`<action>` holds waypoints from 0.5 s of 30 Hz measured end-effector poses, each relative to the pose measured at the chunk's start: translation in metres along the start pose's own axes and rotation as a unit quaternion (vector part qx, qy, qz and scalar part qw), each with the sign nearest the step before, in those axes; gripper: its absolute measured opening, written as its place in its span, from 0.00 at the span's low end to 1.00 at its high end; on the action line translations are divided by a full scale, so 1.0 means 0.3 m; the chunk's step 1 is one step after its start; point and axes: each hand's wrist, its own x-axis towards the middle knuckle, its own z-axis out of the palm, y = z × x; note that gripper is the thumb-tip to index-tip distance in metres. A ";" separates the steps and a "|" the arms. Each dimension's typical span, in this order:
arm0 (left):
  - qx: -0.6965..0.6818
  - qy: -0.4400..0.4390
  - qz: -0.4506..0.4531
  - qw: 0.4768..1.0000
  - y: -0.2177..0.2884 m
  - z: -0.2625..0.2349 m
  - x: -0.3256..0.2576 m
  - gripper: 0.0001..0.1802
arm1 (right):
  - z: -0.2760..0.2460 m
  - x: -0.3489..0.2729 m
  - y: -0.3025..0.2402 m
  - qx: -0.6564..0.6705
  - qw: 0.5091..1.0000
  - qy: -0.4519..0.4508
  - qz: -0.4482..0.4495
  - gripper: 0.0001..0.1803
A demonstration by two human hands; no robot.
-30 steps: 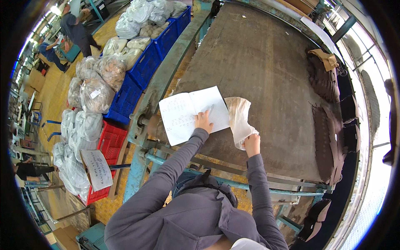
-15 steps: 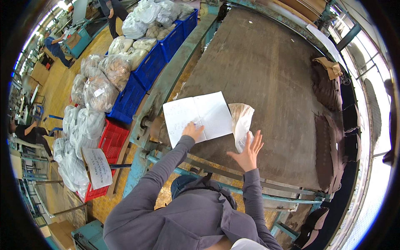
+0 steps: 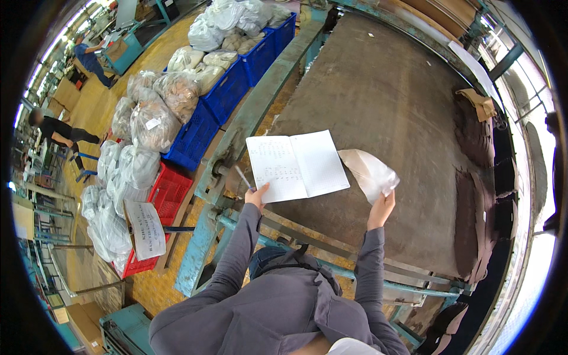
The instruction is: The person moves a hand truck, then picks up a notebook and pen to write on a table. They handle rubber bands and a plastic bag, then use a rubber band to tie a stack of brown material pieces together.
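Note:
An open notebook [image 3: 322,168] with handwriting on its left page lies on the dark table surface. My left hand [image 3: 255,196] is closed at its lower left corner, the thumb on the page and the fingers under the edge. A slim pale pen [image 3: 242,177] sticks out from those fingers, to the left of the notebook. Right of the notebook is a thin, whitish translucent plastic bag [image 3: 365,171]. My right hand [image 3: 381,209] pinches its lower right corner; the bag stretches from there toward the notebook's right edge.
Brown sheet pieces [image 3: 473,225] are stacked along the table's right side. A greenish metal frame [image 3: 260,106] borders the left. Beyond it stand blue crates [image 3: 195,139] and a red crate [image 3: 171,189] with filled plastic bags. Two people [image 3: 59,131] are farther left.
My left hand has moved off the left page to the notebook's lower left corner, and the pen now shows. My right hand, spread before, has closed on the bag, which has fanned rightward.

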 end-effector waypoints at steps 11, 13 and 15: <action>-0.059 -0.290 0.064 0.953 0.355 0.328 -0.302 0.19 | -0.394 -0.131 -0.270 0.156 0.962 0.224 -0.016 0.06; -0.159 -0.328 0.036 0.931 0.407 0.344 -0.337 0.22 | -0.482 -0.200 -0.280 0.157 0.937 0.310 -0.038 0.06; -0.183 -0.368 0.079 0.908 0.435 0.350 -0.313 0.24 | -0.545 -0.270 -0.345 0.184 0.898 0.397 -0.043 0.06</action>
